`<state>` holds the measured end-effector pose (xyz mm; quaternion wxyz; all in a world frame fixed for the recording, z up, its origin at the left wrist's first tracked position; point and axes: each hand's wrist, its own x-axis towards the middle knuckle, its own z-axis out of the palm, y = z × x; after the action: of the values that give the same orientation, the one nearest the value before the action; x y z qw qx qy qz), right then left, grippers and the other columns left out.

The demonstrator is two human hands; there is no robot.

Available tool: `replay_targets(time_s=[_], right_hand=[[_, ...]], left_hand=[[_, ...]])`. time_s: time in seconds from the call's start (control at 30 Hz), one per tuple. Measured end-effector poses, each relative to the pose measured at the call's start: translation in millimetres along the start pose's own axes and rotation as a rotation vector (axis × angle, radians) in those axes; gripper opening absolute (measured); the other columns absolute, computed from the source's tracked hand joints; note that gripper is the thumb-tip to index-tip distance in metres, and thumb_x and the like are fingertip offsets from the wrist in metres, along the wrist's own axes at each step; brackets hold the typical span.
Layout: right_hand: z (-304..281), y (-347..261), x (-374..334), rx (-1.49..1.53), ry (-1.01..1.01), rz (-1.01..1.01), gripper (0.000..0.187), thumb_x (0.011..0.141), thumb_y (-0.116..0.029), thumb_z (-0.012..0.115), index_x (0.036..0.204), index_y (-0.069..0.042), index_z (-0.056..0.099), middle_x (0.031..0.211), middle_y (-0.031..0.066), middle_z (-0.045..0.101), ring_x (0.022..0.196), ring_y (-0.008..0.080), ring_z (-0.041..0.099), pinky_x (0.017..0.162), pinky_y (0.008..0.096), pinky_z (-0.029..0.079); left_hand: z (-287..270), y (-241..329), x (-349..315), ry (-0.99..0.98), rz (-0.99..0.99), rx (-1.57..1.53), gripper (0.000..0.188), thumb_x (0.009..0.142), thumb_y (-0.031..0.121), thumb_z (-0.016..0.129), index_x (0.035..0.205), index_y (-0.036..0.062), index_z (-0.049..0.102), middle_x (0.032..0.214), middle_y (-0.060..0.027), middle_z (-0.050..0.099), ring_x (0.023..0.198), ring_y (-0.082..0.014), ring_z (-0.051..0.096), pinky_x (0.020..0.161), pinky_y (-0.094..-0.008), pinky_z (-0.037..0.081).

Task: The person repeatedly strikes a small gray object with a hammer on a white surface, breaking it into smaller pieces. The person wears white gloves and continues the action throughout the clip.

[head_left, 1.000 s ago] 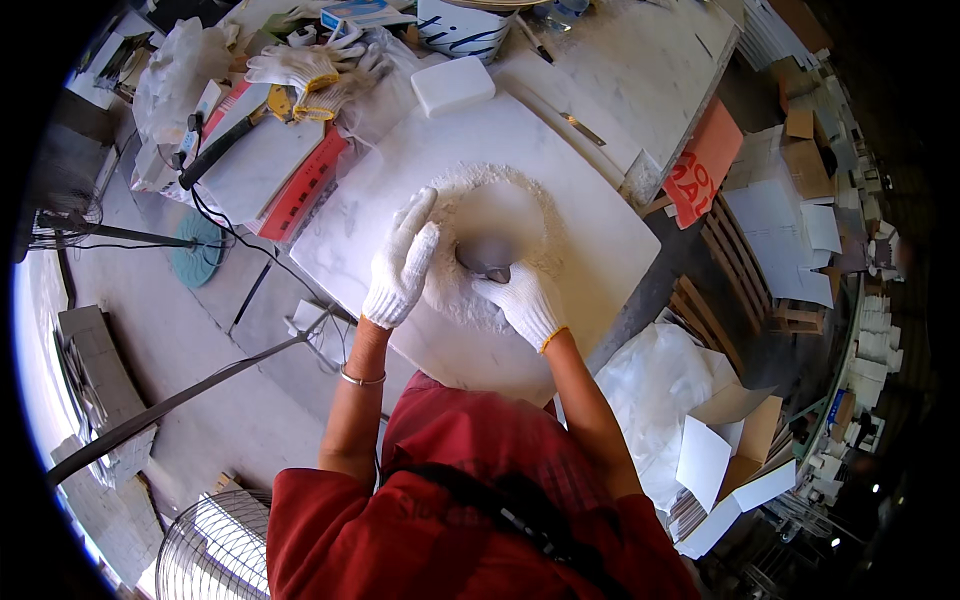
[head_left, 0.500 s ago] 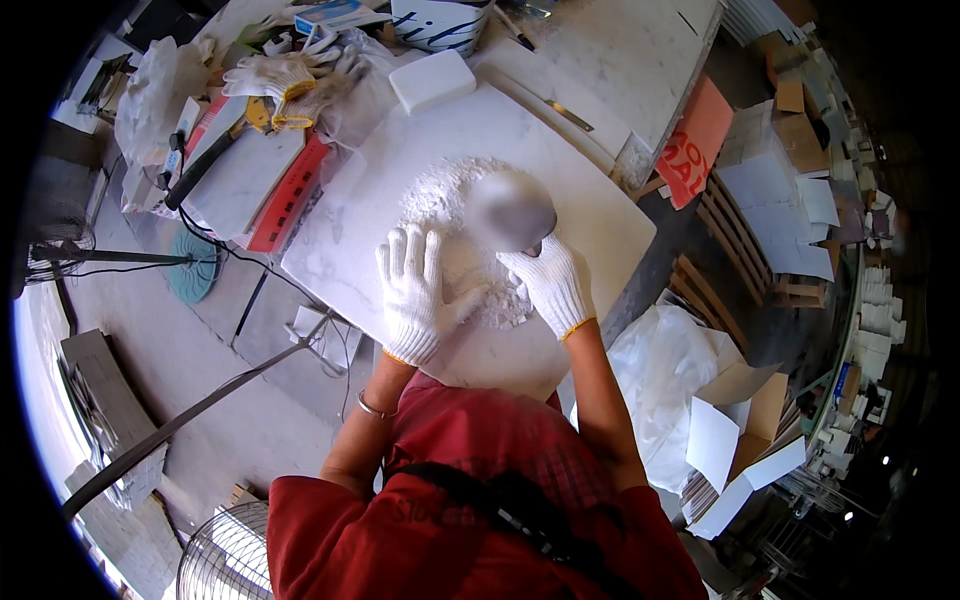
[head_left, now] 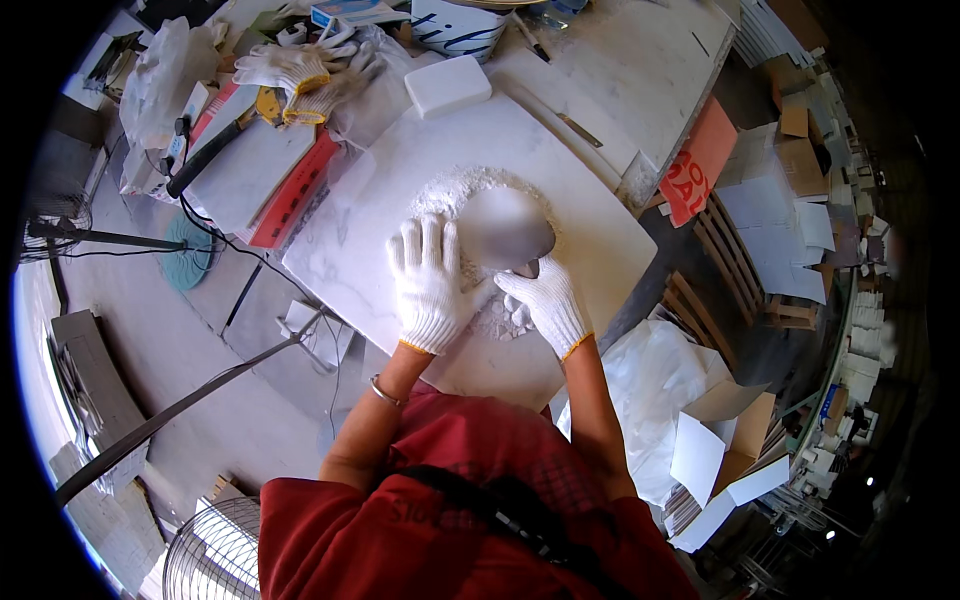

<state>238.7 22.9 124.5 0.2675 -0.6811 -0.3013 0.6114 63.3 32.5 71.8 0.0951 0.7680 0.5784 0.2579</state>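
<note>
The tool [head_left: 506, 226] (blurred, so its long axis cannot be told) is grasped near its dark end [head_left: 532, 268] by the right hand [head_left: 543, 305], over powder [head_left: 455, 190] on the slab [head_left: 605, 235]; its round part is pointed forward and left. The left hand [head_left: 428, 288] is spread, unclenched. Lettering is borne by the bucket [head_left: 455, 28] and red sheet [head_left: 692, 165].

White knit gloves [head_left: 428, 290], yellow-edged; silvery bangle [head_left: 384, 391]; red shirt [head_left: 315, 525]

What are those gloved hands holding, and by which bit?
The right hand seems to grip a dark grey thing by its near end; blur hides the rest. The left hand looks empty.
</note>
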Motion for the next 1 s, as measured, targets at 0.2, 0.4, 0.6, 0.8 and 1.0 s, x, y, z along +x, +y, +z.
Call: replay_targets(time_s=[0.2,0.4,0.6,0.8,1.0], right_hand=[[6,3,-3,-0.085,0.049,-0.084,0.025,0.095,-0.015,0.078,0.112,-0.003,0.066,0.076,0.0050,0.066,0.056,0.0110,0.059,0.047,0.0267,0.046],[5,11,18,-0.077,0.026,-0.057,0.026,0.092,-0.015,0.080,0.111,0.000,0.068,0.082,0.0081,0.071,0.057,0.0155,0.065,0.049,0.0310,0.050],[4,-5,-7,-0.046,0.049,-0.179,0.032,0.092,-0.015,0.082,0.119,-0.004,0.069,0.088,0.0059,0.072,0.063,0.0117,0.064,0.051,0.0286,0.050],[9,16,16,-0.288,0.065,-0.136,0.038,0.089,-0.018,0.084,0.120,-0.001,0.071,0.096,0.0088,0.074,0.067,0.0134,0.067,0.056,0.0329,0.055],[0,8,8,0.061,0.015,-0.057,0.031,0.091,-0.010,0.082,0.118,0.001,0.070,0.092,0.0095,0.074,0.061,0.0138,0.066,0.048,0.0291,0.051]], left_hand=[[2,-1,1,-0.034,-0.047,-0.003,0.086,0.071,0.047,0.084,0.138,0.0003,0.056,0.139,-0.0208,0.052,0.132,-0.0445,0.045,0.112,-0.0606,0.033],[9,-5,-5,-0.052,-0.049,0.018,0.090,0.077,0.048,0.082,0.145,-0.0029,0.052,0.146,-0.0239,0.048,0.138,-0.0475,0.042,0.116,-0.0653,0.030],[5,-5,-3,-0.039,-0.055,-0.014,0.087,0.074,0.047,0.082,0.141,-0.0003,0.055,0.141,-0.0225,0.051,0.133,-0.0464,0.045,0.114,-0.0638,0.032],[-4,0,2,-0.031,-0.042,-0.041,0.082,0.071,0.043,0.084,0.138,0.0039,0.057,0.135,-0.0204,0.052,0.129,-0.0445,0.047,0.110,-0.0619,0.035],[0,-3,3,0.044,-0.024,-0.027,0.078,0.071,0.043,0.084,0.134,0.0050,0.058,0.132,-0.0197,0.053,0.127,-0.0432,0.047,0.107,-0.0605,0.036]])
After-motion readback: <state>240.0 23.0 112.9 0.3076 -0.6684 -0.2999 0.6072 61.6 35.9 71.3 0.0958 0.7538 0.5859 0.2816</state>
